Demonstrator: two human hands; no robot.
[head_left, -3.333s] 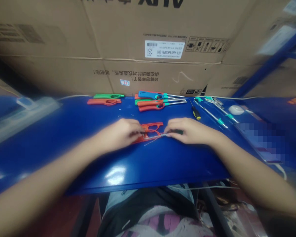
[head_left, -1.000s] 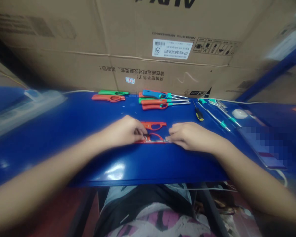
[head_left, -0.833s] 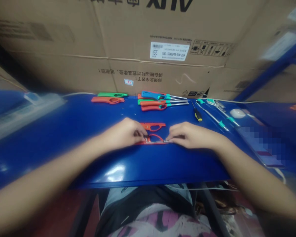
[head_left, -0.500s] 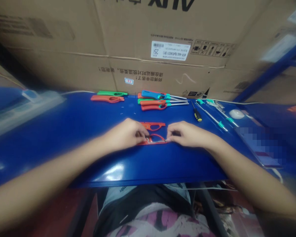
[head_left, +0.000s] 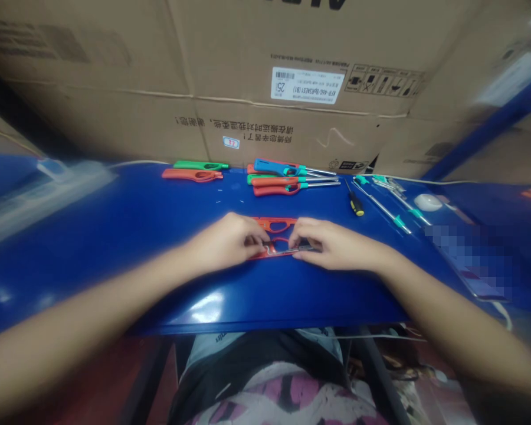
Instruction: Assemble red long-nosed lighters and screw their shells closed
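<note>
The open orange-red casing half of a long-nosed lighter lies on the table between my two hands, with a thin wire and small parts inside it. My left hand is closed, its fingers pinching the left end of this casing and hiding that end. Closed at the other end is my right hand, its fingertips on the casing; a slim dark piece shows under its fingers, too small to make out. A second orange casing half lies just beyond, partly behind the fingers.
Several assembled lighters are heaped near the cardboard box. Left of them lie a green handle and an orange handle. A screwdriver, metal nozzles, a white mouse-like object and a phone are to the right.
My right hand has shifted left over the end of the casing, and a dark slim piece now shows beneath its fingers. My left hand has stayed nearly in place.
</note>
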